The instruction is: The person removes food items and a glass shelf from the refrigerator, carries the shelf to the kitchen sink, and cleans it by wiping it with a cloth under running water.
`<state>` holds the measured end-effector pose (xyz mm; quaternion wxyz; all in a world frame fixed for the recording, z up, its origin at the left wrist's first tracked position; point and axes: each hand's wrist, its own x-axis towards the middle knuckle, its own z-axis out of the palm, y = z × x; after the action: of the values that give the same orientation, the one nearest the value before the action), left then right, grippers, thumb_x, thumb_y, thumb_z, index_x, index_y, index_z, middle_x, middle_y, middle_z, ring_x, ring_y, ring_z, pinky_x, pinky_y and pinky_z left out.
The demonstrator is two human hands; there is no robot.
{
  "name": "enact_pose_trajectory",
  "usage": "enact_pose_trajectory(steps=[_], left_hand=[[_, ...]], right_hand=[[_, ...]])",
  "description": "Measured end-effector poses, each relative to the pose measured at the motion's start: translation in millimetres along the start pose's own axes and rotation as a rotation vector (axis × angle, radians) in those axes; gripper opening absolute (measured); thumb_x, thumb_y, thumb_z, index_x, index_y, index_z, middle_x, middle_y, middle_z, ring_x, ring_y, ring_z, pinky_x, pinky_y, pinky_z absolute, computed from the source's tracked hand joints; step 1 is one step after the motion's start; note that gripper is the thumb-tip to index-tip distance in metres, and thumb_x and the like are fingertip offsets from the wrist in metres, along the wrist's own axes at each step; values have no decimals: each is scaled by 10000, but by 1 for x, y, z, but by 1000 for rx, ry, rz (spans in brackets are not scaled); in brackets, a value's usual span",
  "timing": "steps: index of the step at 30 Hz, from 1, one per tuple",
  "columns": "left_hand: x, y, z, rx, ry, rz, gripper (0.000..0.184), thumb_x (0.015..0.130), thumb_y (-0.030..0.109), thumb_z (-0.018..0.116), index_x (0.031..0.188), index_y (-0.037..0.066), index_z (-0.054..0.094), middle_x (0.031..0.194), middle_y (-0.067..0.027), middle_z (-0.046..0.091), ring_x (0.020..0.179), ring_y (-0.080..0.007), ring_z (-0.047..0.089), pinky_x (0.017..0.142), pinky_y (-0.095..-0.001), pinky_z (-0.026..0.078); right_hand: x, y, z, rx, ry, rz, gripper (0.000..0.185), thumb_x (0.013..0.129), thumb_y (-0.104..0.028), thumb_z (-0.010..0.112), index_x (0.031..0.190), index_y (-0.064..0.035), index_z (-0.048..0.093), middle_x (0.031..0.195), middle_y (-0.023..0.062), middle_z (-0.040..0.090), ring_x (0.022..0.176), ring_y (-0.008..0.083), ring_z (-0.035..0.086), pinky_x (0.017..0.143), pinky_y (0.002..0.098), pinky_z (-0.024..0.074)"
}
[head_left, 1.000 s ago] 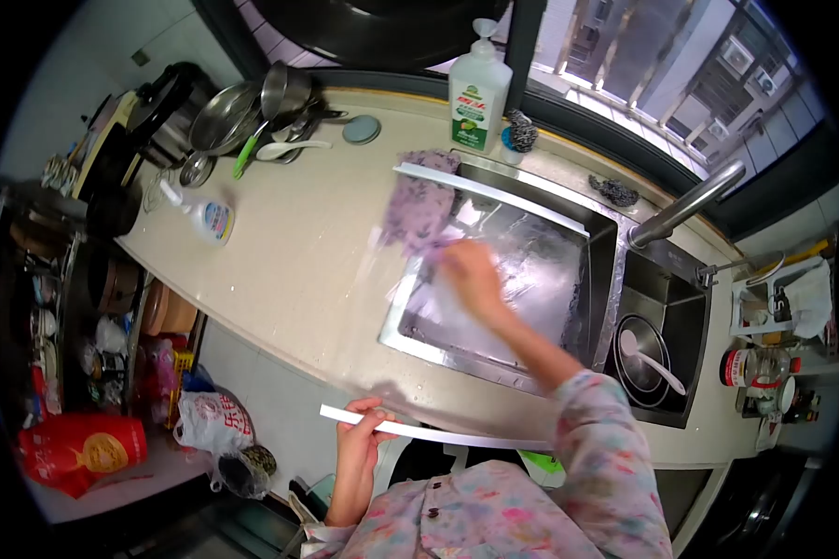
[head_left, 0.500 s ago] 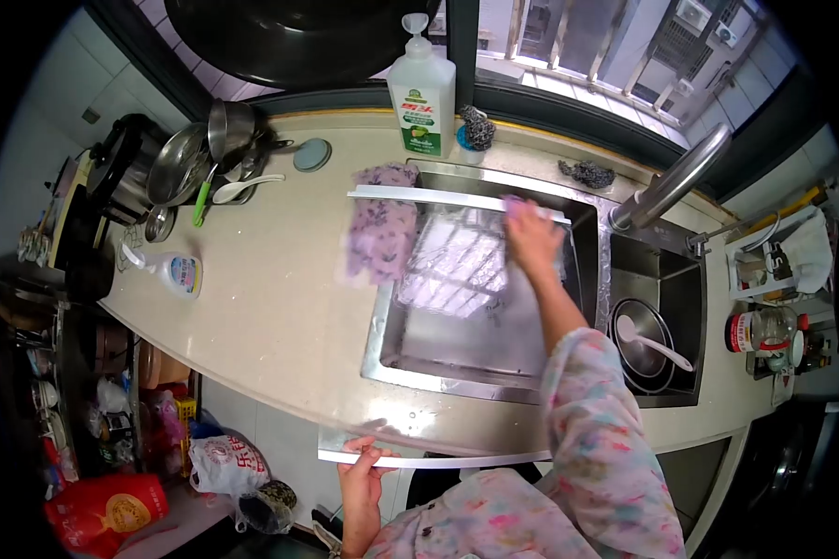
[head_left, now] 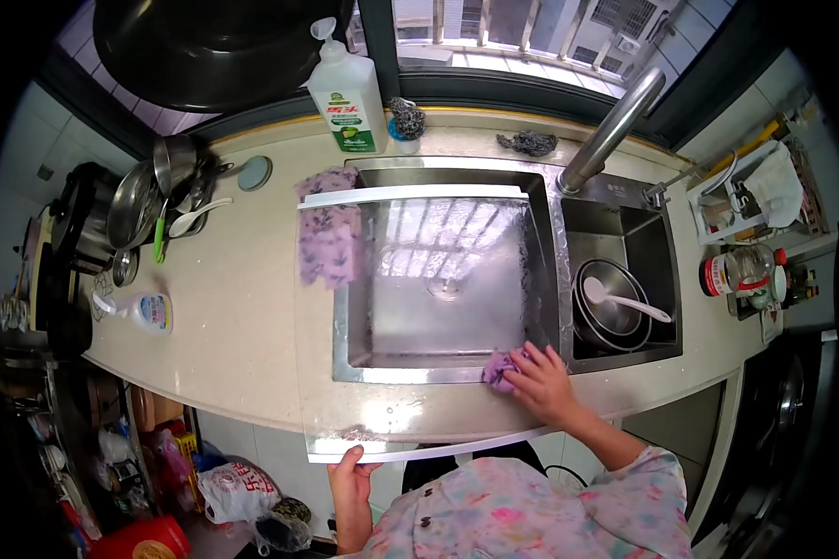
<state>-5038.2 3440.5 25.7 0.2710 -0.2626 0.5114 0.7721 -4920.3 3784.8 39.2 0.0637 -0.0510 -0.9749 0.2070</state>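
Observation:
A clear glass shelf (head_left: 447,270) with white edge strips, probably a fridge shelf, lies across the large sink basin (head_left: 342,359). Its near strip juts past the counter's front edge. There my left hand (head_left: 350,484) pinches the strip, thumb on top. Over the shelf's near right part, my right hand (head_left: 541,380) presses a bunched purple cloth (head_left: 502,373) against the glass, fingers curled over it. Wet streaks show along the glass's right side. A second purple patterned cloth (head_left: 329,247) lies on the counter, partly seen through the shelf's left side.
Behind the sink stand a large white pump bottle (head_left: 347,102), a steel scrubber (head_left: 529,143) and the faucet (head_left: 611,130). The small basin holds nested bowls (head_left: 611,321) and a white spoon (head_left: 634,303). A spray bottle (head_left: 147,312) and several pans (head_left: 130,205) sit at left.
My right hand has wiped from the shelf's far right side toward me with the purple cloth. The left hand still grips the near strip. The camera view has shifted right.

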Motion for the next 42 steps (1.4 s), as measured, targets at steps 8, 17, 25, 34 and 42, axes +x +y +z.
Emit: enact_pose_trajectory(steps=[8, 17, 25, 34, 42], left_hand=[[-1, 1, 6, 17, -22, 5, 265, 746, 43, 566, 997, 36, 479, 926, -134, 559, 765, -247, 619, 576, -361, 588], [-10, 13, 6, 36, -53, 102, 239, 758, 32, 567, 981, 28, 481, 698, -113, 566, 642, -227, 617, 566, -359, 586], [-2, 4, -2, -14, -21, 30, 282, 735, 13, 566, 1005, 3, 483, 842, -139, 568, 726, -240, 621, 549, -366, 587], [10, -6, -11, -3, 42, -12, 201, 751, 26, 563, 945, 45, 515, 801, -116, 575, 697, -230, 620, 547, -361, 584], [18, -15, -20, -86, 13, -3, 78, 800, 121, 565, 852, 67, 546, 761, -106, 587, 700, -256, 616, 574, -381, 576]], right_hand=[[156, 128, 29, -316, 251, 85, 396, 821, -260, 543, 1190, -126, 488, 1255, 102, 448, 1182, 366, 361, 928, 508, 333], [110, 73, 40, -250, 165, 260, 367, 834, -202, 498, 1198, -157, 468, 1292, 72, 406, 1189, 331, 359, 908, 532, 325], [-18, 46, -8, -189, 223, 170, 350, 724, -23, 530, 1066, -83, 578, 1202, 108, 510, 1110, 334, 441, 872, 404, 356], [133, 188, -3, -146, 405, 138, 302, 821, -77, 462, 1114, -98, 534, 1222, 122, 481, 1075, 340, 459, 920, 440, 358], [187, 119, -30, -283, 494, -80, 216, 758, -102, 583, 973, -118, 596, 1006, 39, 588, 762, 222, 548, 596, 303, 464]])
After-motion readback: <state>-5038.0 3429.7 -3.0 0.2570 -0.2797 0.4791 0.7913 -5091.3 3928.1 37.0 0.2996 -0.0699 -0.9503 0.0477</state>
